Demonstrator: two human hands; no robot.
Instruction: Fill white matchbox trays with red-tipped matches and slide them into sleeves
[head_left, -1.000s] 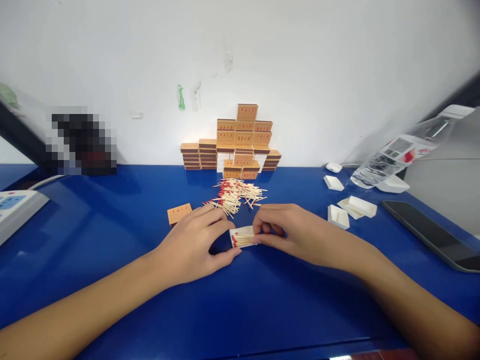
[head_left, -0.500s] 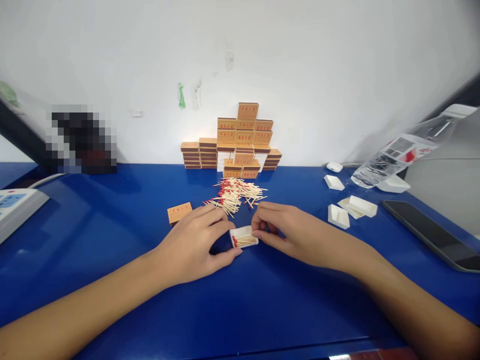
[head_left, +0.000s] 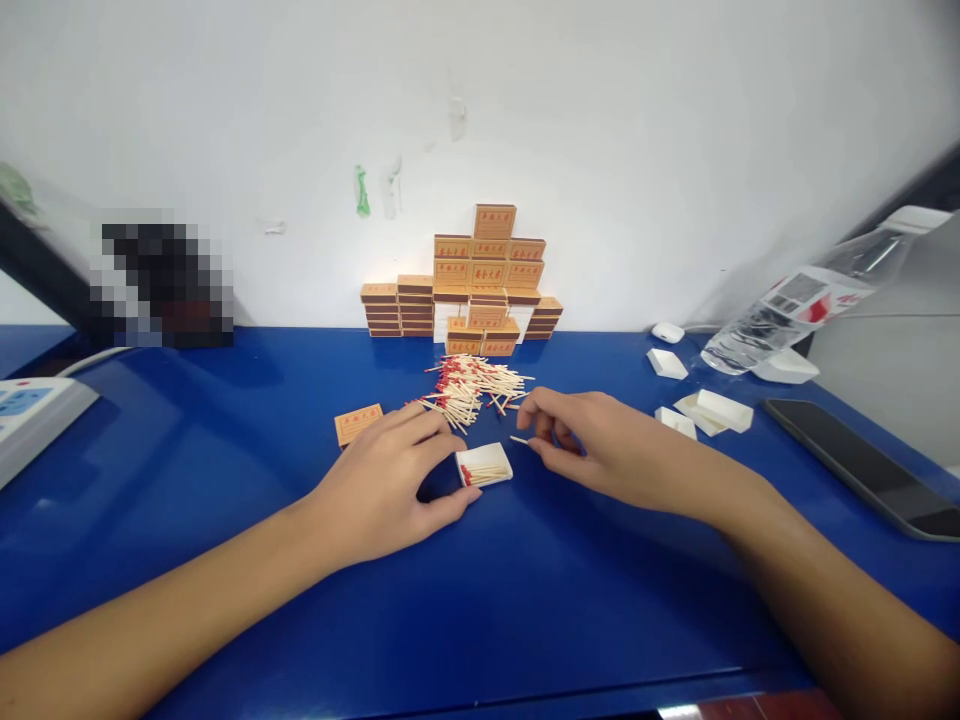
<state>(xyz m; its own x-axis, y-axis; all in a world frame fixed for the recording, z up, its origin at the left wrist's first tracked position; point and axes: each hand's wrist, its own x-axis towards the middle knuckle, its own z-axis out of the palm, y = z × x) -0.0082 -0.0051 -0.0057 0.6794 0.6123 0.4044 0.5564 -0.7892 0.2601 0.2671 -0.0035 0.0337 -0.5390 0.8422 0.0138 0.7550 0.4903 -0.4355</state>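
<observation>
A small white tray (head_left: 484,465) with several red-tipped matches in it lies on the blue table (head_left: 480,600). My left hand (head_left: 386,485) rests beside it, thumb and fingers curled round the tray's left end. My right hand (head_left: 592,445) hovers just right of the tray, fingers pinched on a single match (head_left: 519,439). A loose heap of matches (head_left: 472,388) lies just behind both hands. An orange matchbox sleeve (head_left: 358,424) lies flat to the left of my left hand.
Stacked orange matchboxes (head_left: 472,285) stand against the white wall. Empty white trays (head_left: 712,412) lie at the right, with a plastic bag (head_left: 787,310) and a dark phone (head_left: 862,465) beyond. A white device (head_left: 30,415) sits at the left edge.
My right hand let go of the tray's right end and moved up and to the right, now pinching one match. The tray shifted slightly away from me. My left hand stayed put.
</observation>
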